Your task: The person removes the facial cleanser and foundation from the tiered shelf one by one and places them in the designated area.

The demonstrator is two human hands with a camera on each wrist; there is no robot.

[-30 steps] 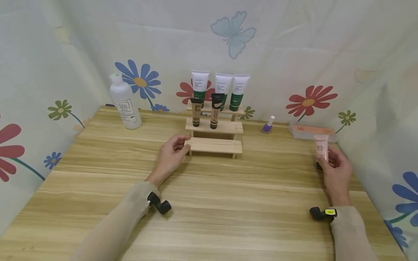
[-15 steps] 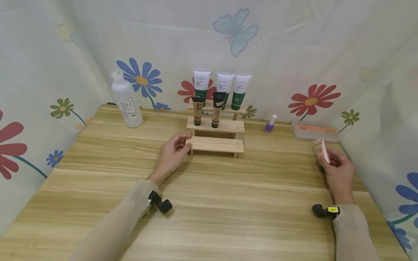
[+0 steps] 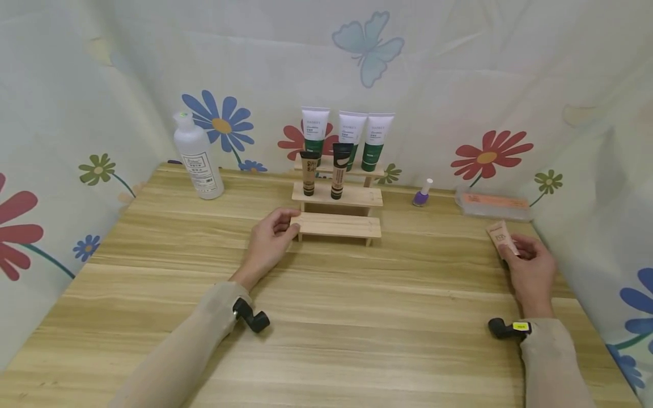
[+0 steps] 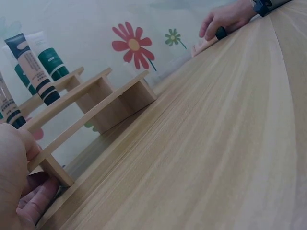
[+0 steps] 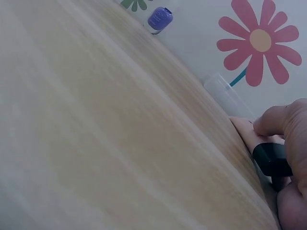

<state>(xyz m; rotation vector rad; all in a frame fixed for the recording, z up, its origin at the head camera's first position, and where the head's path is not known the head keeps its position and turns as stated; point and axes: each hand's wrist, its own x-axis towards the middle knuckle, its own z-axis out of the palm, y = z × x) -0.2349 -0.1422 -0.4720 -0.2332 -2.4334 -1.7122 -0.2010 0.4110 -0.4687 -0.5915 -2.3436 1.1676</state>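
Note:
My left hand (image 3: 268, 237) grips the left end of the lowest step of a three-tier wooden display stand (image 3: 340, 225). In the left wrist view, fingers (image 4: 41, 199) reach under that step beside its leg. Two small black-capped tubes (image 3: 338, 174) stand on the middle tier, and three white-and-green tubes (image 3: 378, 136) on the top one. At the right of the table, my right hand (image 3: 532, 275) holds a pink BB cream tube (image 3: 497, 232) tilted low over the wood. Its black cap (image 5: 272, 159) shows in the right wrist view; fingers hide part of the tube.
A purple nail polish bottle (image 3: 420, 196) stands right of the stand. Behind the right hand lies a clear plastic box (image 3: 469, 208) with an orange strip. A large white bottle (image 3: 200, 161) stands at the back left. Flowered cloth (image 3: 408, 85) walls the table's back and sides.
The BB cream tube has gone from upright to tilted down, its flat end leaning back and left in my right hand. My left hand keeps its grip on the stand.

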